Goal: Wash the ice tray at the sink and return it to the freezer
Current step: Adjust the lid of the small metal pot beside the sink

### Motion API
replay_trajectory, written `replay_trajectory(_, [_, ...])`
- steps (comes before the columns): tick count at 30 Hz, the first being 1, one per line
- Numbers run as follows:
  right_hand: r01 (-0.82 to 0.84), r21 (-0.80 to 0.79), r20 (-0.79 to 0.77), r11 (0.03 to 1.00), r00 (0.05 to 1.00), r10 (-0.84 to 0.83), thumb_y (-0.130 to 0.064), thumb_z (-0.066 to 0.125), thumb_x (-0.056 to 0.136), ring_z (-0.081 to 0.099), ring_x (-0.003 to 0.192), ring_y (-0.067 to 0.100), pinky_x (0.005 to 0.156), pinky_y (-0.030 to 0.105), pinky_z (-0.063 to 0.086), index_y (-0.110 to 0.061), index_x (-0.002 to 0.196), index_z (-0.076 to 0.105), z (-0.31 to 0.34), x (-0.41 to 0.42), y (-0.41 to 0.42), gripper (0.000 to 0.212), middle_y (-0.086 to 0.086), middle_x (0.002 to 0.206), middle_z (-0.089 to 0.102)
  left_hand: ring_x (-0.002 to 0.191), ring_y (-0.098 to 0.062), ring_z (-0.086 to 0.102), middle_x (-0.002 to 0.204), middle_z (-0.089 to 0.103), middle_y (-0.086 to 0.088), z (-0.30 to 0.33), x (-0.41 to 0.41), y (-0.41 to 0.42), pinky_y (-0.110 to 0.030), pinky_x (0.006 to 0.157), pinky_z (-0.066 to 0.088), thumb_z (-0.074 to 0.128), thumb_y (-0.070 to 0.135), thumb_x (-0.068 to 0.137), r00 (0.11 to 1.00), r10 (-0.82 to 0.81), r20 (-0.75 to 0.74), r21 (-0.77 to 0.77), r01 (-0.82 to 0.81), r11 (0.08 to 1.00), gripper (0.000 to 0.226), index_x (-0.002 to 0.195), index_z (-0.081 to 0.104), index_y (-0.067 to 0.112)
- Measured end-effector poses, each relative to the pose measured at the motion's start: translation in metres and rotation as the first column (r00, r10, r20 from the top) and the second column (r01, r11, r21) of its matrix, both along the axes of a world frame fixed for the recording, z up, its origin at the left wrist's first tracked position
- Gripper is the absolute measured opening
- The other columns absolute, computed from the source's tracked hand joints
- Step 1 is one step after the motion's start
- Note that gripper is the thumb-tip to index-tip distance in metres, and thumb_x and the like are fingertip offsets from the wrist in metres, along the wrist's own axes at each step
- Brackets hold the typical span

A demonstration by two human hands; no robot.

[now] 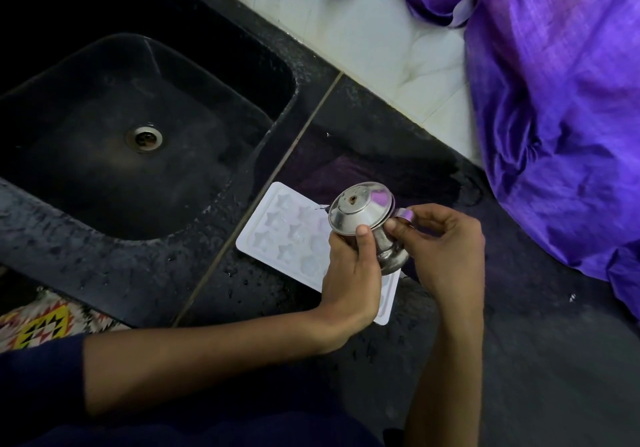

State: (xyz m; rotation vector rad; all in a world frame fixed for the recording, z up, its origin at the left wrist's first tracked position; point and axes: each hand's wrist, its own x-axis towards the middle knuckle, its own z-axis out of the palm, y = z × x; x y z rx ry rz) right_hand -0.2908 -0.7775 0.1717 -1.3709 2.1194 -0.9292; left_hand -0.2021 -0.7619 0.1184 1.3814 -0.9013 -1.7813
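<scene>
- Two hands hold one small steel pot [370, 230] above the counter [502, 360], tilted so its lid [360, 205] faces up and toward the sink.
- The left hand [349, 273] is curled around the pot's neck and body, with the thumb [365, 238] pressed just under the rim of the lid.
- The right hand [440, 245] pinches the pot's handle [405, 214] between the thumb and the first fingers; the other fingers are bent behind it.
- The tray [294, 238], white with star-shaped cups, lies flat on the counter directly under both hands; the left hand and the pot cover its near-right part.
- One corner of the tray shows below the left wrist, between the two forearms.
- The sink [104, 200], black, is to the left of the left hand and beyond it, with a metal drain [143, 138] in the middle.
- A purple cloth [554, 100] lies to the right of the right hand and beyond it, partly on the counter.
- Water drops sit on the counter just left of the tray.
</scene>
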Motion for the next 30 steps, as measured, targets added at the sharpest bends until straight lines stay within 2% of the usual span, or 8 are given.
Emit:
replay_trajectory(5, [0.005, -0.012, 0.004, 1.000, 1.000, -0.005, -0.017, 0.080, 0.071, 0.066, 0.074, 0.000, 0.079, 0.024, 0.054, -0.029, 0.071, 0.067, 0.001, 0.000, 0.002, 0.018, -0.012, 0.072, 0.070, 0.124, -0.013, 0.046, 0.139, 0.045, 0.006, 0.000, -0.001, 0.002, -0.029, 0.102, 0.035, 0.019, 0.054, 0.095, 1.000, -0.010, 0.007, -0.014, 0.010, 1.000, 0.055, 0.140, 0.026, 0.023])
replay_trajectory(10, [-0.003, -0.028, 0.071, 1.000, 0.997, 0.005, -0.013, 0.079, 0.071, 0.069, 0.073, 0.002, 0.080, 0.031, 0.056, -0.025, 0.075, 0.070, -0.001, -0.004, 0.007, 0.015, -0.008, 0.073, 0.072, 0.125, -0.011, 0.046, 0.141, 0.044, 0.007, -0.002, -0.002, 0.003, -0.032, 0.105, 0.036, 0.023, 0.053, 0.095, 1.000, 0.017, 0.019, -0.063, -0.016, 0.998, 0.055, 0.142, 0.024, 0.023])
replay_trajectory(14, [0.015, -0.051, 0.144, 0.999, 0.990, -0.008, -0.009, 0.079, 0.071, 0.071, 0.075, 0.012, 0.078, 0.036, 0.057, -0.020, 0.077, 0.071, -0.003, -0.008, 0.010, 0.015, -0.002, 0.075, 0.074, 0.126, -0.008, 0.045, 0.141, 0.043, 0.010, -0.002, -0.004, 0.007, -0.024, 0.102, 0.035, 0.027, 0.046, 0.098, 0.999, 0.050, 0.013, -0.141, -0.048, 0.989, 0.050, 0.143, 0.023, 0.025])
replay_trajectory(18, [0.019, -0.080, 0.199, 0.997, 0.980, -0.002, -0.005, 0.078, 0.071, 0.071, 0.072, 0.010, 0.072, 0.031, 0.056, -0.021, 0.075, 0.071, -0.005, -0.009, 0.013, 0.018, -0.003, 0.073, 0.074, 0.129, -0.004, 0.041, 0.144, 0.040, 0.013, -0.003, -0.005, 0.010, -0.020, 0.103, 0.032, 0.029, 0.046, 0.097, 0.996, 0.087, 0.015, -0.186, -0.083, 0.979, 0.053, 0.146, 0.019, 0.027])
replay_trajectory(22, [-0.014, -0.054, 0.178, 0.998, 0.984, 0.023, -0.005, 0.078, 0.071, 0.071, 0.073, 0.010, 0.074, 0.030, 0.055, -0.016, 0.079, 0.072, -0.006, -0.008, 0.014, 0.015, -0.001, 0.076, 0.074, 0.130, -0.007, 0.041, 0.145, 0.039, 0.010, -0.005, -0.006, 0.015, -0.026, 0.107, 0.032, 0.028, 0.045, 0.098, 0.995, 0.104, 0.007, -0.162, -0.101, 0.982, 0.053, 0.147, 0.016, 0.027])
replay_trajectory(26, [-0.066, 0.002, 0.077, 0.998, 0.995, 0.065, -0.011, 0.079, 0.071, 0.069, 0.076, 0.004, 0.075, 0.026, 0.054, -0.018, 0.082, 0.072, -0.006, -0.005, 0.015, 0.014, -0.006, 0.076, 0.073, 0.128, -0.011, 0.043, 0.144, 0.041, 0.006, -0.009, -0.008, 0.023, -0.029, 0.106, 0.034, 0.025, 0.047, 0.097, 0.995, 0.103, 0.009, -0.080, -0.102, 0.992, 0.055, 0.147, 0.016, 0.025])
replay_trajectory(30, [-0.069, 0.035, 0.016, 0.997, 0.998, 0.069, -0.016, 0.080, 0.069, 0.069, 0.078, 0.007, 0.079, 0.035, 0.057, -0.019, 0.083, 0.072, -0.008, -0.002, 0.019, 0.016, -0.005, 0.077, 0.072, 0.126, -0.015, 0.046, 0.143, 0.043, 0.004, -0.010, -0.009, 0.028, -0.032, 0.105, 0.035, 0.024, 0.049, 0.097, 0.994, 0.113, 0.014, -0.005, -0.113, 0.994, 0.053, 0.145, 0.020, 0.025])
